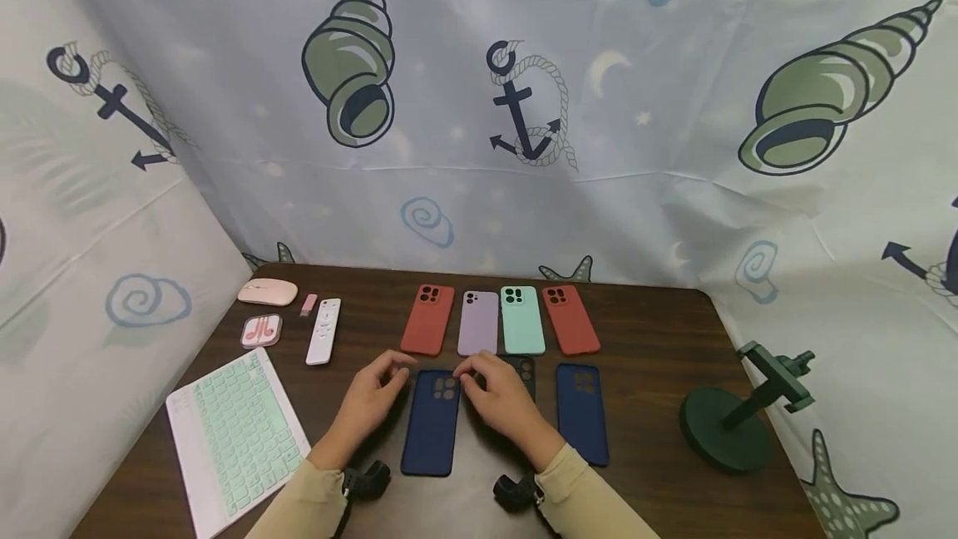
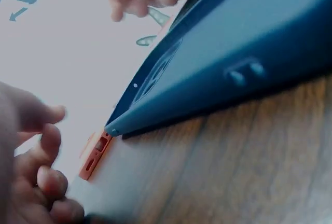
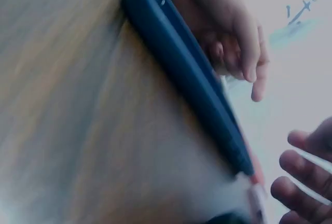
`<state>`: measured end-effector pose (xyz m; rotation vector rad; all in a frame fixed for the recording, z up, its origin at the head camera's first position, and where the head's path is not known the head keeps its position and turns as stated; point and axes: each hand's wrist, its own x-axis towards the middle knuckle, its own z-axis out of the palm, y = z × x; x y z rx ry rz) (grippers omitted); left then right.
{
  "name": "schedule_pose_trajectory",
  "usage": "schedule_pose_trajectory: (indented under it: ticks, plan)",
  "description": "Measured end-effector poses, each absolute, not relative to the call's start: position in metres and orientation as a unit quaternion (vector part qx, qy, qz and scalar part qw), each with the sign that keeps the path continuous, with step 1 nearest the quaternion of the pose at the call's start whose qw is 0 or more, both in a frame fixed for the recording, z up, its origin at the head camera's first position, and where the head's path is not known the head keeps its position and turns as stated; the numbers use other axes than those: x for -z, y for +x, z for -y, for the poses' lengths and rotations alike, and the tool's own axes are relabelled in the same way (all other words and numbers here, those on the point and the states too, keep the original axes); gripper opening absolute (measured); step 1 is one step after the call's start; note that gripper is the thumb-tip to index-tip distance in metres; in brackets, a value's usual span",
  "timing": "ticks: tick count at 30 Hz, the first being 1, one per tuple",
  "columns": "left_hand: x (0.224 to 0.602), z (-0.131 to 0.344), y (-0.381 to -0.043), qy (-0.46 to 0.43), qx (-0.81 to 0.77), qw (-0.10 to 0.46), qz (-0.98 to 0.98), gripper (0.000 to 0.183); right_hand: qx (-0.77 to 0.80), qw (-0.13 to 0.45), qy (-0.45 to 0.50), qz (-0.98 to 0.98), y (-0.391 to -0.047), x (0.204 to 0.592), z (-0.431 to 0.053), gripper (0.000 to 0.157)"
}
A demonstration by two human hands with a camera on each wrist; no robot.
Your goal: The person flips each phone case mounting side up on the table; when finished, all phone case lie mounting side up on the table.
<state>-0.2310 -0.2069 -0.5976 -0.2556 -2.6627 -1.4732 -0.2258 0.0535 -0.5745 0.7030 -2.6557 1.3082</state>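
Note:
A dark blue phone case (image 1: 430, 432) lies lengthwise between the two hands, its camera cutouts at the far end. My left hand (image 1: 377, 392) is beside its far left corner, fingers loosely bent and holding nothing. My right hand (image 1: 503, 396) hovers by the far right corner with relaxed fingers, its fingertips right at that corner in the head view. In the left wrist view the case (image 2: 233, 58) shows its side button bumps, and a gap separates it from the left fingers (image 2: 49, 182). The right wrist view shows the right fingers (image 3: 303, 172) apart from the case (image 3: 181, 73).
Behind stand red (image 1: 428, 320), lilac (image 1: 477, 323), mint (image 1: 523, 320) and another red case (image 1: 571, 320). A black case (image 1: 525, 371) is partly hidden by the right hand; a second blue case (image 1: 582, 418) lies right. Around them: keyboard (image 1: 239, 431), remote (image 1: 323, 331), mouse (image 1: 267, 291), green stand (image 1: 726, 431).

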Motion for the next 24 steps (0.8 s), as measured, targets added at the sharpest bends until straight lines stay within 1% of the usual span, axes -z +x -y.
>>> schedule_pose_trajectory:
  ticks: [4, 7, 10, 13, 19, 21, 24]
  plan:
    - [0.590, 0.205, -0.239, -0.063, 0.577, 0.072, 0.811, 0.017, -0.498, -0.005, 0.180, 0.848, -0.236, 0.560, -0.046, 0.014]
    - [0.585, 0.200, -0.249, -0.053, 0.596, 0.092, 0.796, 0.022, -0.536, -0.051, 0.139, 0.831, -0.245, 0.554, -0.035, 0.020]
    - [0.581, 0.194, -0.262, -0.028, 0.617, 0.099, 0.780, 0.026, -0.562, -0.082, 0.102, 0.817, -0.258, 0.554, -0.025, 0.026]
    - [0.575, 0.188, -0.276, -0.005, 0.637, 0.097, 0.765, 0.029, -0.589, -0.089, 0.071, 0.800, -0.271, 0.559, -0.016, 0.031]
    - [0.558, 0.182, -0.295, -0.010, 0.637, 0.063, 0.769, 0.041, -0.624, -0.087, 0.037, 0.775, -0.288, 0.567, -0.010, 0.042]
    - [0.560, 0.182, -0.299, -0.004, 0.637, 0.053, 0.769, 0.043, -0.637, -0.087, 0.035, 0.765, -0.292, 0.570, -0.009, 0.044]
    - [0.574, 0.182, -0.308, -0.013, 0.626, 0.054, 0.778, 0.041, -0.660, -0.082, 0.040, 0.745, -0.294, 0.575, -0.011, 0.046]
